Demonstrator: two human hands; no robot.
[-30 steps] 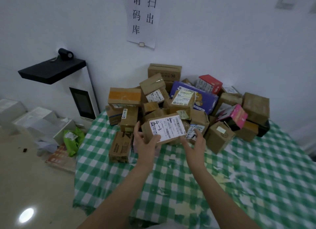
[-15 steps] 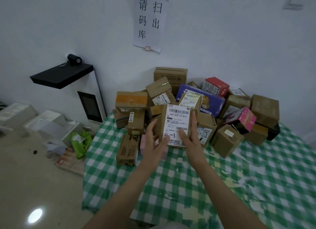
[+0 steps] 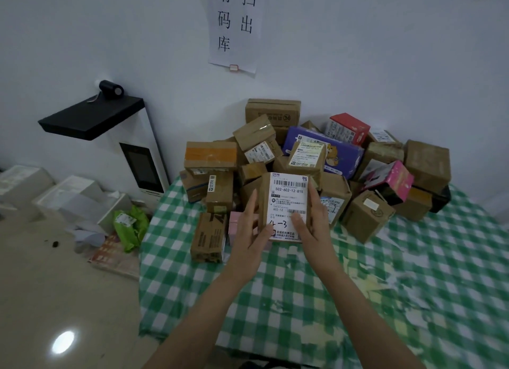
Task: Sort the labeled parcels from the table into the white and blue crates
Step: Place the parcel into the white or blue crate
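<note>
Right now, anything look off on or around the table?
Yes. The parcel pile is a loose heap against the wall, many boxes tilted. The checked tablecloth looks worn and flaking on its right side. A green bag lies among papers on the floor left of the table. The held parcel looks intact.

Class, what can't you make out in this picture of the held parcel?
Head view:
Small print on the held parcel: too small.
Part of its label: under the right hand.
Most of the pink box: behind the left hand.
Top of the wall notice: cut by the frame edge.
</note>
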